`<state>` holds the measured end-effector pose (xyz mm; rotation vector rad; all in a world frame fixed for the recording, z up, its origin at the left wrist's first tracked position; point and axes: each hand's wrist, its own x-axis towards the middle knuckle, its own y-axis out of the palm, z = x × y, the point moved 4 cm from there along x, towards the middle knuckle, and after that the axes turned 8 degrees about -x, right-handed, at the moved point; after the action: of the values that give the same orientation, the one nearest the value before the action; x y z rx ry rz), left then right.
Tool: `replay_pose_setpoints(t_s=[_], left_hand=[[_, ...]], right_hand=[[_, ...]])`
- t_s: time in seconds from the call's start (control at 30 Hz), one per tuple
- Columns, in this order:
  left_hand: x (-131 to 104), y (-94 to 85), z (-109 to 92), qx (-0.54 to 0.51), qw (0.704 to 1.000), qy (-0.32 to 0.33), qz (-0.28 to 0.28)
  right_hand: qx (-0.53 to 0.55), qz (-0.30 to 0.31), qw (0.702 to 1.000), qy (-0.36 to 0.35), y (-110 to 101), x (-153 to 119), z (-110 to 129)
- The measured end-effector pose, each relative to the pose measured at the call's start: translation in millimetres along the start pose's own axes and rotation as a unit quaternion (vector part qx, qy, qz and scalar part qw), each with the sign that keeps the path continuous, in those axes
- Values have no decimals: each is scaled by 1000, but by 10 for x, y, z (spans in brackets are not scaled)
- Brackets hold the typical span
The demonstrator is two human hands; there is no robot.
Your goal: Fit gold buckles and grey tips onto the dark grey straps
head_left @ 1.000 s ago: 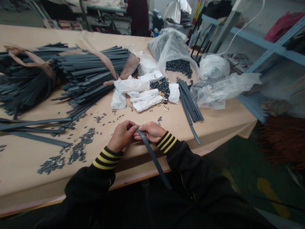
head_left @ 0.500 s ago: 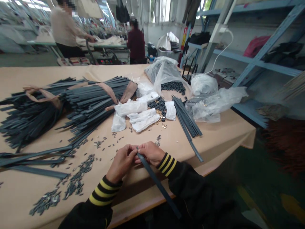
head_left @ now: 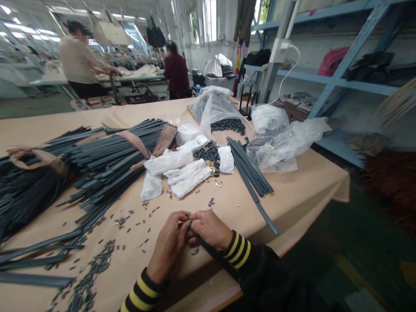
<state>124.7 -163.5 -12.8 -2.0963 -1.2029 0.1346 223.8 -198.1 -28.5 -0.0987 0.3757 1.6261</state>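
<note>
A long dark grey strap [head_left: 217,256] runs from my fingertips down past the table's front edge. My right hand [head_left: 212,229] is closed around the strap close to its end. My left hand [head_left: 171,240] pinches at that same end, its fingertips meeting those of the right. Whatever tiny part may sit between the fingertips is hidden. Just beyond my hands lies a small cluster of little dark pieces [head_left: 211,203]. More of these small loops [head_left: 94,271] are heaped at the left front of the table.
Tied bundles of dark straps [head_left: 107,156] cover the left of the table [head_left: 292,190]. White wrapped packets [head_left: 188,177], gold buckles [head_left: 219,184] and a plastic bag [head_left: 214,104] of dark parts lie at the middle back. Loose straps [head_left: 251,169] rest at right. Two people stand beyond.
My view has tilted and shifted, so the table contents sit lower and further left. Both hands stay together at the strap's end, and the strap has turned darker side up.
</note>
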Motion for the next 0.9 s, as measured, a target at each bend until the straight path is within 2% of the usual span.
replay_pose_setpoints(t_s=[0.1, 0.17, 0.27, 0.3, 0.33, 0.37, 0.43, 0.47, 0.5, 0.6, 0.67, 0.77, 0.9], left_hand=[[76, 47, -41, -21, 1000, -10, 19], [137, 18, -85, -57, 997, -22, 52], [245, -85, -93, -122, 976, -43, 175], [295, -125, -76, -111, 970, -37, 213], [363, -165, -53, -73, 971, -21, 226], [455, -197, -32, -11, 979, 6, 205], [678, -185, -39, 123, 985, 64, 100], [793, -109, -70, 168, 980, 86, 62], [909, 16, -113, 189, 975, 102, 55], [1232, 480, -267, 215, 963, 126, 106], [1398, 702, -333, 235, 956, 126, 126], [1541, 845, -338, 237, 955, 119, 129], [1596, 839, -306, 211, 966, 92, 117]], right_hand=[[3, -9, 1000, -11, -76, -49, 23], [6, -15, 1000, -13, -146, -77, 37], [19, -35, 999, -14, -336, -105, 57], [28, -57, 998, -18, -430, -112, 65], [41, -86, 995, -21, -531, -119, 70], [58, -113, 992, -23, -627, -126, 71], [106, -136, 985, -26, -763, -136, 66], [129, -134, 982, -27, -801, -138, 62], [146, -132, 980, -29, -823, -141, 59], [172, -135, 975, -37, -844, -155, 44], [186, -138, 972, -38, -845, -159, 26], [193, -144, 970, -46, -848, -149, 9], [164, -154, 973, -42, -849, -146, 21]])
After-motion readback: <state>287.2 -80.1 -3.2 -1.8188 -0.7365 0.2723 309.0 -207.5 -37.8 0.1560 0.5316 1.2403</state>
